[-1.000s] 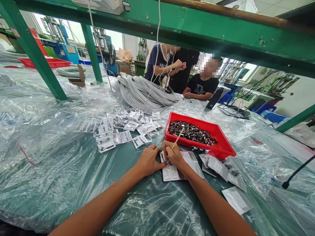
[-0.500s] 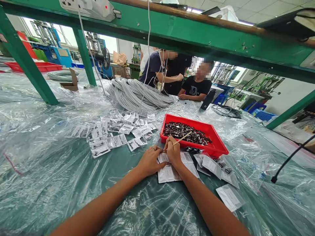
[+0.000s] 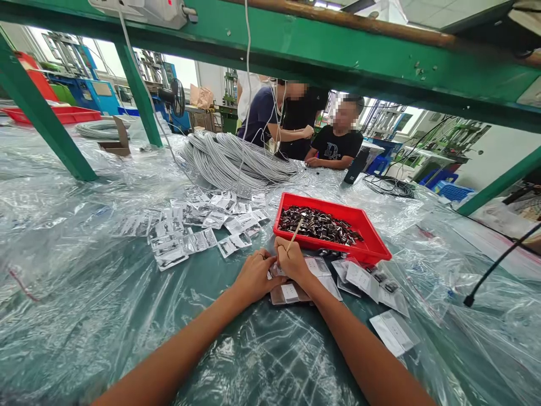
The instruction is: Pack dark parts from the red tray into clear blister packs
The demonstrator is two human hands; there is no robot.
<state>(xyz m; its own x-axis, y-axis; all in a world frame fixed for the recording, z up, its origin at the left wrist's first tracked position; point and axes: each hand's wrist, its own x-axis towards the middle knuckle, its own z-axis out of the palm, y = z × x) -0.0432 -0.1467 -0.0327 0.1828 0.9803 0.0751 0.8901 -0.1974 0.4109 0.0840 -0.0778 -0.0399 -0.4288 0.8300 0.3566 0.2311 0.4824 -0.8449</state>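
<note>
My right hand is closed in a pinch around a thin wooden stick, its upper end rising towards the red tray. The stick's lower end is hidden by my fingers. My left hand rests beside it on small clear packets with white labels, thumb spread away from the fingers, fingertips close to those of my right hand. Both hands partly cover these packets. Just beyond them stands a red tray with many small dark, shiny metal-looking pieces.
Filled packets lie spread to the left; more labelled packets lie to the right. A large coil of grey cable sits behind. Clear plastic sheeting covers the table. A green beam crosses overhead, and people are across the table.
My right hand has shifted slightly left, and the stick has swung from a rightward slant to more upright. The front packets under my hands now look browner and lie differently. My left hand has barely moved.
</note>
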